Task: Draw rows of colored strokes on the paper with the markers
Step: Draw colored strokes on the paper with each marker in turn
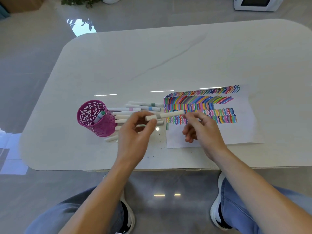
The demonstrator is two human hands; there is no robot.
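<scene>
A white marker (164, 115) with a grey band is held level above the table. My left hand (135, 132) pinches its left end between thumb and fingers. My right hand (200, 127) holds its right end at the fingertips. Behind and right of the hands lies the white paper (239, 132), covered at its top with several rows of colored strokes. A pile of white markers (143, 106) lies between the paper and a pink cut-out pen cup (94, 120), which holds one green-tipped marker (100, 116).
The white marble table (152, 65) has rounded corners and its front edge runs just below my wrists. Small ink specks dot the surface near the paper's lower left corner. My knees and shoes show under the table edge.
</scene>
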